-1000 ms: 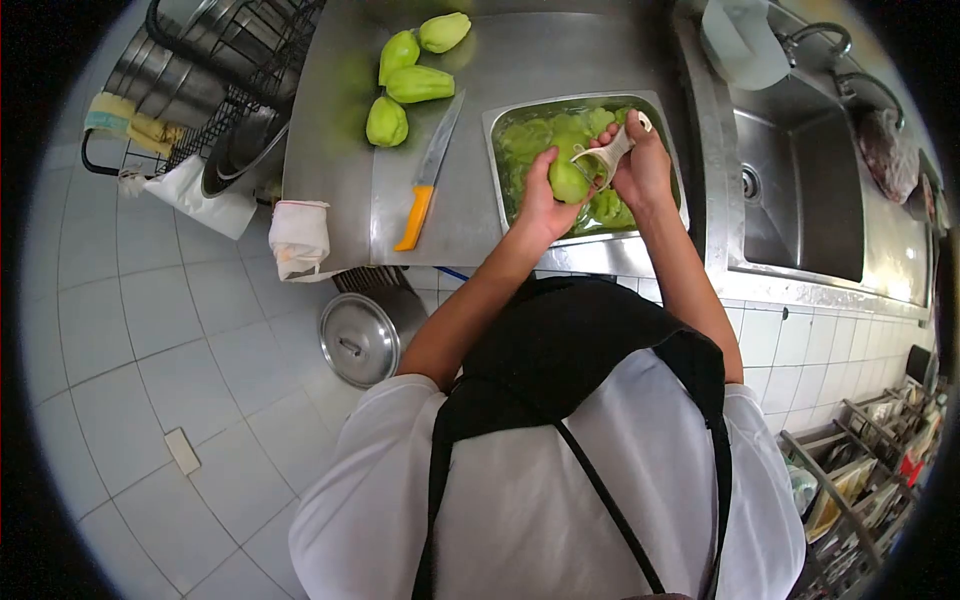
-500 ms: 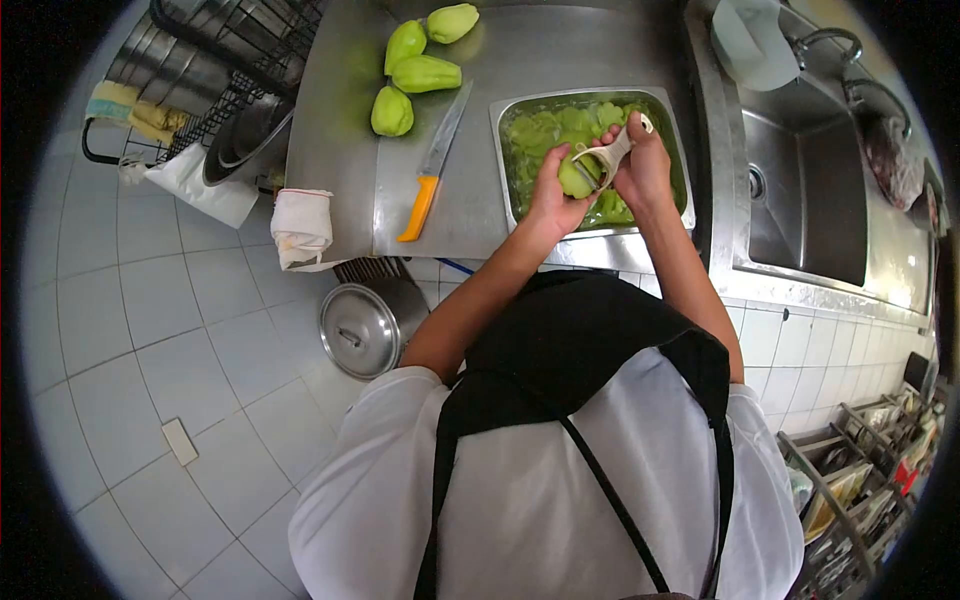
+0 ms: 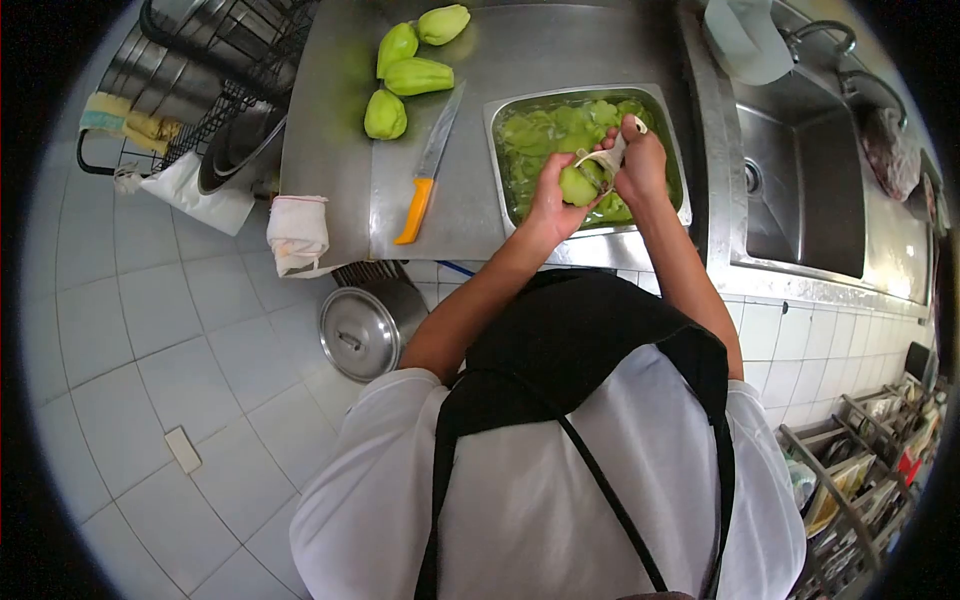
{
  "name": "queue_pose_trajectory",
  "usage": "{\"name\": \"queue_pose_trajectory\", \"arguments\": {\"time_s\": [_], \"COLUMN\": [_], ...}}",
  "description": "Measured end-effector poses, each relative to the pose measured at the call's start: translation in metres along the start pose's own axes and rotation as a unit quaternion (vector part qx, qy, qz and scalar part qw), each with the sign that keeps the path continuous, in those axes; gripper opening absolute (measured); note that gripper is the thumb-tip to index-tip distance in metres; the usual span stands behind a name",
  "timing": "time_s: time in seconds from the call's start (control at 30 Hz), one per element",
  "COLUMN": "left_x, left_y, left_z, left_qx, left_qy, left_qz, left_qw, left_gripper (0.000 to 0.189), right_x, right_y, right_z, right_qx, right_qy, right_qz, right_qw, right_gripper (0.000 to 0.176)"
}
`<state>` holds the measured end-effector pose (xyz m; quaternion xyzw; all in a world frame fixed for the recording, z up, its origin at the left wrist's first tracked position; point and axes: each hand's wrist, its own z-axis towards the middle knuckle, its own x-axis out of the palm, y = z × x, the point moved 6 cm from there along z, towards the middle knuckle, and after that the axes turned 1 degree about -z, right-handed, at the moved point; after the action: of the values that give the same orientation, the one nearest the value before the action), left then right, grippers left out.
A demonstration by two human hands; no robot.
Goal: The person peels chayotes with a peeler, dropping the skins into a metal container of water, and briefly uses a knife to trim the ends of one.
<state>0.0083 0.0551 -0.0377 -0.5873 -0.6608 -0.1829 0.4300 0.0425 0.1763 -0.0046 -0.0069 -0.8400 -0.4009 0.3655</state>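
My left hand [image 3: 552, 205] is closed around a pale green chayote [image 3: 578, 187], held low over a metal pan. My right hand [image 3: 643, 165] grips a cream-coloured peeler [image 3: 611, 157], its blade end against the chayote. Beneath both hands, the rectangular metal pan [image 3: 494, 150] holds many thin green pieces [image 3: 540, 125] in what looks like water. To the left on the steel counter lies a knife with an orange handle [image 3: 414, 211], blade pointing away. Beyond it sit several whole chayotes [image 3: 419, 76].
A steel sink [image 3: 800, 190] with taps [image 3: 825, 42] stands at the right. A folded cloth [image 3: 298, 232] hangs at the counter's left corner. Below is a lidded pot [image 3: 357, 333]; a wire rack [image 3: 232, 95] with pans is at far left.
The peeler has tilted and shifted slightly over the chayote, with both hands staying above the pan. The counter items appear slightly shifted left and up as the view moves.
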Motion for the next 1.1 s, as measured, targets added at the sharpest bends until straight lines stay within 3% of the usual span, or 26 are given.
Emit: {"name": "queue_pose_trajectory", "arguments": {"time_s": [0.3, 0.4, 0.43, 0.53, 0.67, 0.77, 0.9, 1.0, 1.1], "left_x": [-0.012, -0.019, -0.019, -0.014, -0.017, -0.016, -0.011, -0.007, 0.004], "left_y": [0.006, 0.009, 0.006, 0.001, -0.01, -0.017, -0.02, -0.018, -0.015], "left_z": [-0.009, -0.012, -0.015, -0.023, -0.022, -0.023, -0.02, -0.016, -0.016], "left_qx": [0.003, -0.008, -0.012, -0.016, -0.008, -0.006, 0.023, 0.027, 0.013], "left_qy": [-0.007, 0.003, 0.011, 0.061, 0.051, 0.062, 0.034, 0.017, 0.042], "left_qz": [0.011, 0.013, 0.017, 0.005, -0.003, -0.044, -0.049, -0.046, -0.034], "left_qw": [1.0, 1.0, 1.0, 0.998, 0.999, 0.997, 0.998, 0.998, 0.998], "left_gripper": [0.04, 0.041, 0.04, 0.043, 0.043, 0.044, 0.05, 0.049, 0.049], "right_x": [-0.013, -0.024, -0.026, -0.041, -0.034, -0.007, 0.022, 0.035, 0.035], "right_y": [0.012, 0.011, 0.016, 0.018, 0.012, 0.043, 0.066, 0.054, 0.034], "right_z": [0.033, 0.054, 0.059, 0.065, 0.073, 0.054, 0.024, -0.002, -0.013], "right_qx": [-0.082, -0.115, -0.17, -0.191, -0.265, -0.341, -0.294, -0.163, -0.064], "right_qy": [-0.02, -0.095, -0.121, -0.169, -0.03, -0.001, 0.005, 0.024, 0.053], "right_qz": [-0.004, -0.019, -0.108, -0.229, -0.377, -0.35, -0.238, -0.084, -0.015], "right_qw": [0.996, 0.989, 0.972, 0.94, 0.887, 0.873, 0.926, 0.983, 0.996], "right_gripper": [0.018, 0.021, 0.024, 0.02, 0.021, 0.024, 0.021, 0.02, 0.02]}}
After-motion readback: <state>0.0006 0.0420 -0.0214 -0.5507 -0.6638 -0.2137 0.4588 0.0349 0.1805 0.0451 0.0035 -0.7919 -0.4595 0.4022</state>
